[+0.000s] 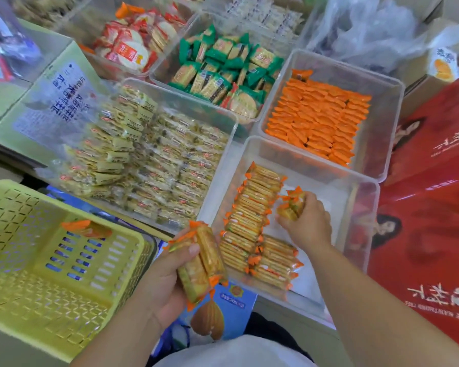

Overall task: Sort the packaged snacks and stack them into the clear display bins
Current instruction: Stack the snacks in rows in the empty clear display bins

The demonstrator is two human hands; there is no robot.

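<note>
Head view, looking down: the left hand holds a bundle of orange-ended cracker packets just outside the near-left corner of the nearest clear bin. Its fingers are curled round the bundle, with the thumb pressed on top. The right hand is inside that bin, and its fingers are closed round a small clutch of the same packets. It holds them just beside the stacked rows that fill the left part of the bin. These rows stand on edge, packed tight from the far wall towards the near one.

To the left is a yellow slotted basket with one lone packet lying in it. Behind the nearest bin, another clear bin is filled with neat rows of plain orange packets. To the left of both bins, a third bin is full of pale yellow packets. Further back are green packets and red-and-white packets, each in its own clear bin. A large red box lies on the right, and a blue carton with a nut printed on it lies under the left hand.
</note>
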